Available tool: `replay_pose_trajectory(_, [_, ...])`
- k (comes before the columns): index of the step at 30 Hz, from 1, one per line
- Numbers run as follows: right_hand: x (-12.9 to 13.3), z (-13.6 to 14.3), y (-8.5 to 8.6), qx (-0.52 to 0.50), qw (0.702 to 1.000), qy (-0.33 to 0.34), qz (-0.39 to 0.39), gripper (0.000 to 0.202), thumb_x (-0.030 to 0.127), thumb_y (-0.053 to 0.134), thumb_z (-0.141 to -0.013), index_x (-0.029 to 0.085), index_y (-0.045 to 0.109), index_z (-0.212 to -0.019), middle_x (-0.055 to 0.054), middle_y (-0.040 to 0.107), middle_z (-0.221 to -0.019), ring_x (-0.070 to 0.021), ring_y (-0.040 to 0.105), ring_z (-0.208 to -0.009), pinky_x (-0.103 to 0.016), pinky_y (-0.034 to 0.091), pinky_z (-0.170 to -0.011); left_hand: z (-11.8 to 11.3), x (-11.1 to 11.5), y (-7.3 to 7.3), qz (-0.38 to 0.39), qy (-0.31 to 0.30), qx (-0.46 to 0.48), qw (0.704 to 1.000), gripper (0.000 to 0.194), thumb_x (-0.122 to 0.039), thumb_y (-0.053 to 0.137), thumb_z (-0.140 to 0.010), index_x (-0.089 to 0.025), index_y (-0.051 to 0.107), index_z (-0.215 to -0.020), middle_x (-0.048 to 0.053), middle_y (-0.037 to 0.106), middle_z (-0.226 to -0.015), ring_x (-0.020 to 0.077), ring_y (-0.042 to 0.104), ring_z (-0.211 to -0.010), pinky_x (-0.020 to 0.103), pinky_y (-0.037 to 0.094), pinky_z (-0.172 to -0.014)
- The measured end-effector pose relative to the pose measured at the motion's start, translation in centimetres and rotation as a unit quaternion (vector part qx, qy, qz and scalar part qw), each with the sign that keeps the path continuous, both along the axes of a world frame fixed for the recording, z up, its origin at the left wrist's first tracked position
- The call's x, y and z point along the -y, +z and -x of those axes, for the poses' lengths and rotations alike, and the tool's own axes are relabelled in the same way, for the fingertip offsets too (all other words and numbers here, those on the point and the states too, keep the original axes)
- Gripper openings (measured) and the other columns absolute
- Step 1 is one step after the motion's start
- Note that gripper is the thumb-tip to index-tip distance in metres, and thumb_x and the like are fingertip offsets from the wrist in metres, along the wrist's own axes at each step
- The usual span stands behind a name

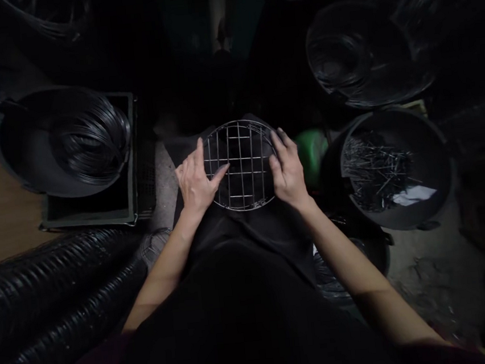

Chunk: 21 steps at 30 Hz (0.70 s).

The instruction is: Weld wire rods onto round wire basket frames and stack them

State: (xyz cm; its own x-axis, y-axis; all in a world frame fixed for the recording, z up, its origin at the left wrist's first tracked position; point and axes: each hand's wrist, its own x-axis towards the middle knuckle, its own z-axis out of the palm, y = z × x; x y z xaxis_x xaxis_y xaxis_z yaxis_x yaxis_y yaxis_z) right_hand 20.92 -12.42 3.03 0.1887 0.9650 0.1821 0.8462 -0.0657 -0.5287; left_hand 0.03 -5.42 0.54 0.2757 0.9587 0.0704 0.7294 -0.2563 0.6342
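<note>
A round wire rack of crossed metal wires within a ring is held level over my lap. My left hand grips its left edge, thumb lying over the wires and fingers at the outer rim. On the opposite side, my right hand has its thumb and fingers closed on the rim. Dark cloth covers my lap beneath the rack and shows through the grid. The undersides of both hands are hidden.
At left, a dark tub with a wire coil rests on a green crate. Ridged black stacks lie below it. On the right, a black tub holds many short wire pieces. A green rounded object stands beside it.
</note>
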Motion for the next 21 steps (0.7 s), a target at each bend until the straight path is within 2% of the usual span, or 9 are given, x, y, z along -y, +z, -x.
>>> replay_pose_trajectory(3, [0.0, -0.2, -0.2, -0.062, 0.998, 0.006, -0.005, 0.055, 0.045, 0.020, -0.101, 0.028, 0.025, -0.153, -0.008, 0.035, -0.155, -0.0228, 0.033, -0.144, -0.051, 0.036, -0.114, 0.2, -0.6, -0.3, 0.016, -0.004, 0.092, 0.996, 0.084, -0.072, 0.055, -0.083, -0.018, 0.040, -0.146, 0.017, 0.058, -0.132, 0.0320, 0.054, -0.125, 0.049, 0.038, -0.110])
replay_pose_trajectory(6, [0.2, -0.7, 0.5, -0.068, 0.995, -0.070, -0.026, 0.052, 0.048, 0.029, -0.100, 0.027, 0.042, -0.145, -0.011, 0.051, -0.141, -0.0247, 0.048, -0.132, -0.051, 0.045, -0.106, 1.2, -1.2, -0.3, 0.029, 0.042, 0.166, 0.985, 0.072, -0.068, 0.051, -0.087, -0.021, 0.047, -0.141, 0.014, 0.059, -0.128, 0.0275, 0.056, -0.120, 0.045, 0.044, -0.105])
replay_pose_trajectory(8, [0.8, -0.9, 1.2, -0.046, 0.989, -0.132, -0.040, 0.050, 0.050, 0.040, -0.096, 0.023, 0.056, -0.135, -0.013, 0.062, -0.121, -0.0259, 0.060, -0.110, -0.048, 0.053, -0.091, 2.0, -1.2, 0.1, 0.030, 0.091, 0.161, 0.982, 0.064, -0.063, 0.050, -0.089, -0.019, 0.054, -0.136, 0.012, 0.062, -0.117, 0.0251, 0.060, -0.108, 0.043, 0.048, -0.098])
replay_pose_trajectory(9, [1.1, -0.9, 1.5, -0.038, 0.988, -0.143, -0.037, 0.049, 0.050, 0.045, -0.094, 0.021, 0.060, -0.131, -0.013, 0.064, -0.111, -0.0245, 0.064, -0.096, -0.045, 0.056, -0.083, 2.4, -1.1, 0.4, 0.045, 0.097, 0.149, 0.983, 0.062, -0.061, 0.053, -0.088, -0.019, 0.057, -0.133, 0.011, 0.064, -0.109, 0.0233, 0.061, -0.100, 0.041, 0.050, -0.093])
replay_pose_trajectory(11, [1.6, -0.9, 1.9, -0.032, 0.991, -0.131, -0.018, 0.047, 0.046, 0.049, -0.093, 0.019, 0.064, -0.127, -0.011, 0.068, -0.099, -0.0191, 0.062, -0.072, -0.039, 0.056, -0.071, 3.0, -0.8, 1.0, 0.105, 0.069, 0.134, 0.983, 0.057, -0.054, 0.061, -0.084, -0.019, 0.061, -0.129, 0.006, 0.065, -0.092, 0.0182, 0.060, -0.081, 0.034, 0.051, -0.080])
replay_pose_trajectory(13, [1.8, -0.8, 2.2, -0.025, 0.993, -0.113, -0.005, 0.044, 0.041, 0.050, -0.092, 0.019, 0.064, -0.127, -0.009, 0.071, -0.096, -0.0150, 0.057, -0.059, -0.035, 0.055, -0.066, 3.3, -0.5, 1.7, 0.160, 0.048, 0.138, 0.976, 0.055, -0.047, 0.067, -0.081, -0.020, 0.062, -0.128, 0.001, 0.061, -0.077, 0.0128, 0.053, -0.065, 0.027, 0.048, -0.067])
replay_pose_trajectory(16, [1.6, -0.4, 2.4, 0.001, 0.992, -0.126, -0.016, 0.043, 0.037, 0.050, -0.090, 0.019, 0.066, -0.125, -0.009, 0.073, -0.101, -0.0155, 0.059, -0.059, -0.035, 0.055, -0.066, 3.4, -0.5, 2.7, 0.165, 0.067, 0.175, 0.968, 0.052, -0.038, 0.069, -0.080, -0.021, 0.063, -0.129, -0.004, 0.053, -0.067, 0.0085, 0.044, -0.055, 0.023, 0.040, -0.058])
replay_pose_trajectory(19, [1.3, -0.4, 2.5, -0.006, 0.991, -0.130, -0.030, 0.042, 0.034, 0.048, -0.090, 0.017, 0.067, -0.123, -0.010, 0.073, -0.105, -0.0191, 0.067, -0.072, -0.036, 0.057, -0.073, 3.2, -0.7, 3.5, 0.141, 0.077, 0.209, 0.965, 0.053, -0.036, 0.070, -0.080, -0.022, 0.062, -0.130, -0.005, 0.052, -0.066, 0.0075, 0.042, -0.054, 0.022, 0.038, -0.057])
replay_pose_trajectory(21, [1.1, -0.5, 2.3, -0.021, 0.991, -0.126, -0.034, 0.041, 0.033, 0.047, -0.090, 0.017, 0.068, -0.121, -0.010, 0.073, -0.106, -0.0201, 0.069, -0.079, -0.036, 0.058, -0.076, 3.1, -0.8, 3.7, 0.135, 0.073, 0.199, 0.968, 0.055, -0.036, 0.071, -0.079, -0.021, 0.061, -0.131, -0.005, 0.053, -0.067, 0.0071, 0.041, -0.052, 0.022, 0.038, -0.055])
